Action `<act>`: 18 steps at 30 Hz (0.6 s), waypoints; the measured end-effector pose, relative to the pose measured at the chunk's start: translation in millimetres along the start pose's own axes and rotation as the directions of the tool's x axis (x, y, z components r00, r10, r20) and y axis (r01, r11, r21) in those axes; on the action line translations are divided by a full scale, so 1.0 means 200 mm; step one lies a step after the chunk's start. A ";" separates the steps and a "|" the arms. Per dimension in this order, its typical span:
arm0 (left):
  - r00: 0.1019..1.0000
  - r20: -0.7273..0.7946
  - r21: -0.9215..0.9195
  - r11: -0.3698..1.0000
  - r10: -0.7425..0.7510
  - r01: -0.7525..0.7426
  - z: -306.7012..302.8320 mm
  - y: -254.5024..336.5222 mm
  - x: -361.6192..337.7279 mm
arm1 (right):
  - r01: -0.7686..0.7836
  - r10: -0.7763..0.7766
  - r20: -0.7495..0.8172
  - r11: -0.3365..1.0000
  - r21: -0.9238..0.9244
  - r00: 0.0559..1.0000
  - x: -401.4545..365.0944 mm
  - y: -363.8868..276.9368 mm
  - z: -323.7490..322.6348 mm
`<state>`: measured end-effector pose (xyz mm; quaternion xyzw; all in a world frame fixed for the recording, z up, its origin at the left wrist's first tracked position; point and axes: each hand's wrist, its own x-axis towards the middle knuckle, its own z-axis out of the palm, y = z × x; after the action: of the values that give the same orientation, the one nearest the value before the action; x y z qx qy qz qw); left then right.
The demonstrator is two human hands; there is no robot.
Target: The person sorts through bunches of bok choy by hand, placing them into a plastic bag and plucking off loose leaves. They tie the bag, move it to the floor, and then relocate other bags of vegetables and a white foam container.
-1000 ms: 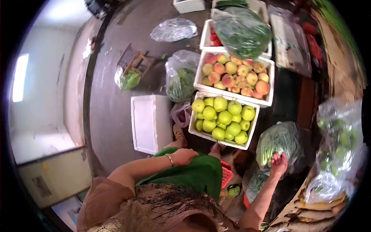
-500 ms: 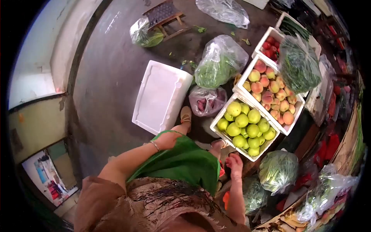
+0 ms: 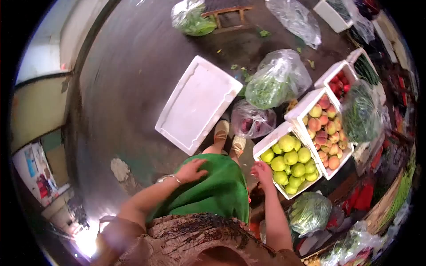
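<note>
My left hand (image 3: 191,171), with a bracelet at the wrist, is over the green skirt (image 3: 213,184), its fingers apart and nothing in it. My right hand (image 3: 262,171) hangs beside the near left corner of a white foam box (image 3: 262,148) of green apples (image 3: 290,157); its fingers are loosely curled, with nothing visible between them. In front of my feet lies a large white foam box (image 3: 195,104), its flat face up. To its right are a clear bag of leafy greens (image 3: 277,82) and a smaller bag with dark red contents (image 3: 253,119).
Foam boxes of peaches (image 3: 326,133) and red fruit (image 3: 339,84) stand at the right, with bagged greens (image 3: 361,113) beside them. Another greens bag (image 3: 309,213) lies at the lower right. A low wooden stool (image 3: 230,11) and a bag of vegetables (image 3: 193,17) are at the top.
The view has shifted, and the foam boxes and bags now appear farther right. My left hand has come off the skirt's upper edge and spread. Both feet now show side by side.
</note>
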<state>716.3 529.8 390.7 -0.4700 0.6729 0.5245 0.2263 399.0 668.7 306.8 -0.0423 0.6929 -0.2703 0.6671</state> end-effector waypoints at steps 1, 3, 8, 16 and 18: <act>1.000 0.016 0.109 0.994 0.013 -0.015 0.16 -0.09 0.05 | 0.014 -0.007 0.060 0.993 -0.119 0.998 0.15 -0.05 -0.02; 0.991 0.071 0.267 0.959 -0.117 0.094 0.28 0.00 0.04 | 0.312 -0.306 0.075 0.879 -0.360 0.949 0.60 0.00 -0.05; 0.974 0.028 0.249 0.945 -0.227 0.213 0.41 0.03 -0.02 | 0.438 -0.394 0.191 0.806 -0.399 0.899 1.10 -0.88 0.22; 0.962 -0.005 0.103 0.957 -0.272 0.271 0.51 0.02 -0.04 | 0.489 -0.455 0.228 0.616 -0.617 0.861 1.66 -1.19 0.49; 0.959 -0.002 0.072 0.957 -0.283 0.282 0.50 0.02 -0.04 | 0.468 -0.397 0.257 0.653 -0.596 0.881 1.74 -1.21 0.52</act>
<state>698.1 625.0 363.9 -0.5507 0.6162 0.4645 0.3183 388.1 283.2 100.3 -0.4455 0.6766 -0.1650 0.5625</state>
